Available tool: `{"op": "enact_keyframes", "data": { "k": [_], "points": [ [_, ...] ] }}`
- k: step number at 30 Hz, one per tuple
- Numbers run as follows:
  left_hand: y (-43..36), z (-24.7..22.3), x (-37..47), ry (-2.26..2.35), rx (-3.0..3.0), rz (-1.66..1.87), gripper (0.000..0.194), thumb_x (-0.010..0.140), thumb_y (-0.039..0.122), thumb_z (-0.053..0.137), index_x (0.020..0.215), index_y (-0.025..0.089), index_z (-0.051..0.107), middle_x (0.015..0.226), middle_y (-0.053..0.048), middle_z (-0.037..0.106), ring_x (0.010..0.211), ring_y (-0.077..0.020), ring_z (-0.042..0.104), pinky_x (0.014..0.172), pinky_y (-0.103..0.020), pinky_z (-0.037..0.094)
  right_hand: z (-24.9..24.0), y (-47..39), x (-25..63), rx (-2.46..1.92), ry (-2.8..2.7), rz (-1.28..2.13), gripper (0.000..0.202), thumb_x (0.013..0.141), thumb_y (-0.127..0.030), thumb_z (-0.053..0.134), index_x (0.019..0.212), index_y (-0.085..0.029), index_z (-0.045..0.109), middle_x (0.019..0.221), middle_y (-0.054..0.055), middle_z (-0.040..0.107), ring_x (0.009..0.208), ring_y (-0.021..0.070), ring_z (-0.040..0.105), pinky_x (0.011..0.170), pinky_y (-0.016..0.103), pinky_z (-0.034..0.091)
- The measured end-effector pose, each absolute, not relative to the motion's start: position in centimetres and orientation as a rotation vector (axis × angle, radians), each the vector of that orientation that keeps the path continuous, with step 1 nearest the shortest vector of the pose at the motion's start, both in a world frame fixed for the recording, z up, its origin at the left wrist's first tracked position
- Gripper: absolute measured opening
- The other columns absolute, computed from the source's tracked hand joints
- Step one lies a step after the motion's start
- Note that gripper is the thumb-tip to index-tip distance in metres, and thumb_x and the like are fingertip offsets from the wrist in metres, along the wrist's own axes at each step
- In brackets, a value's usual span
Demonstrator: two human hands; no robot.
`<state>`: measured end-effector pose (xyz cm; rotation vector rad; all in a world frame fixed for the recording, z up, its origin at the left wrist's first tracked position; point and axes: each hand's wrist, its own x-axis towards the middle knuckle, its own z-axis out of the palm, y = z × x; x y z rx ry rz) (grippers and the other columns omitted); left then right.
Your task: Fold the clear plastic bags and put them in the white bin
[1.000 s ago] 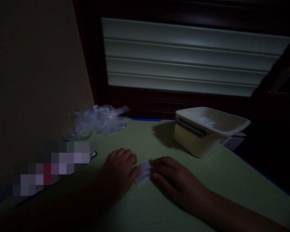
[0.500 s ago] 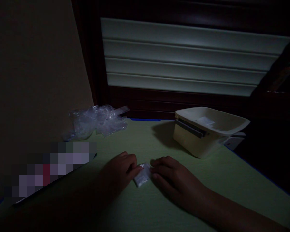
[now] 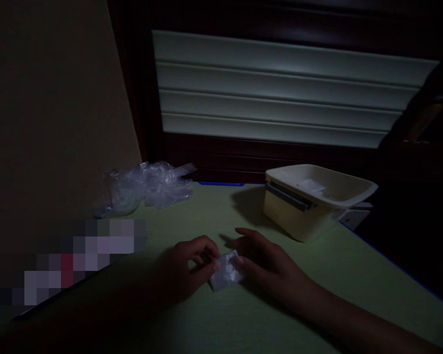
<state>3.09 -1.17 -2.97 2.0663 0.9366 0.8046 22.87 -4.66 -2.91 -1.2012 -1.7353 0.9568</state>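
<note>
A small clear plastic bag (image 3: 226, 273), shiny and creased, is held between my two hands above the green tabletop. My left hand (image 3: 194, 263) pinches its left edge between thumb and curled fingers. At its upper right edge is the thumb of my right hand (image 3: 271, 260), with the index finger stretched out beyond. The other right fingers are partly hidden behind the thumb, and they seem to grip the bag's edge from behind.
A cream plastic bin (image 3: 291, 216) with a dark handle stands at the back right, with a small whitish piece (image 3: 312, 186) inside. Crumpled clear plastic bags (image 3: 151, 184) lie at the back left by the wall. A blurred-out flat object (image 3: 84, 263) lies on the left.
The plastic bag has come up off the tabletop and tilted, showing more of its surface. My right thumb has moved onto its edge, and my right index finger has lifted away.
</note>
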Motion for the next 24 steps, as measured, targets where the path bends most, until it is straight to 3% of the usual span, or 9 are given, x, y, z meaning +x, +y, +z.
{"op": "enact_keyframes", "data": {
  "k": [7,10,14,18,24],
  "points": [
    [-2.0,-2.7,3.2,0.901,2.105,0.889,0.010,0.076,0.023,0.050,0.068,0.018,0.046,0.068,0.000,0.057,0.063,-0.0132,0.054,0.061,-0.025,0.042,-3.3,-5.0,22.1,-1.081,-1.650,1.270,0.027,0.074,-0.028,0.061,0.098,-0.018,0.060,0.084,0.004,0.064,0.073,0.0158,0.058,0.066,0.028,0.045],
    [-1.9,-2.4,3.4,0.894,1.964,0.874,0.011,0.073,0.025,0.055,0.077,0.018,0.048,0.071,0.000,0.058,0.062,-0.0129,0.054,0.061,-0.025,0.043,-3.1,-4.9,22.1,-1.047,-1.588,1.326,0.020,0.070,-0.027,0.064,0.088,-0.017,0.062,0.082,0.004,0.064,0.073,0.0150,0.057,0.066,0.028,0.044],
    [-1.5,-2.1,3.5,0.890,1.839,0.800,0.028,0.067,0.028,0.062,0.091,0.016,0.052,0.080,-0.002,0.059,0.066,-0.0129,0.053,0.063,-0.025,0.044,-2.7,-4.4,22.4,-1.057,-1.412,1.374,0.023,0.064,-0.032,0.071,0.074,-0.017,0.057,0.067,-0.001,0.058,0.059,0.0104,0.050,0.056,0.023,0.039],
    [-0.9,-2.5,3.4,0.859,1.952,0.734,0.019,0.072,0.031,0.056,0.080,0.015,0.061,0.078,-0.002,0.059,0.069,-0.0140,0.052,0.066,-0.025,0.042,-2.8,-4.1,22.4,-1.070,-1.347,1.395,0.032,0.060,-0.037,0.075,0.070,-0.017,0.053,0.062,-0.003,0.054,0.055,0.0080,0.045,0.052,0.021,0.034],
    [-0.4,-2.9,3.4,0.988,2.006,0.682,0.026,0.075,0.038,0.048,0.065,0.016,0.055,0.063,0.001,0.052,0.062,-0.0139,0.049,0.061,-0.025,0.038,-2.3,-4.6,22.2,-1.053,-1.405,1.425,0.033,0.065,-0.045,0.070,0.072,-0.017,0.055,0.066,-0.002,0.056,0.059,0.0103,0.049,0.056,0.023,0.037]
  ]
}}
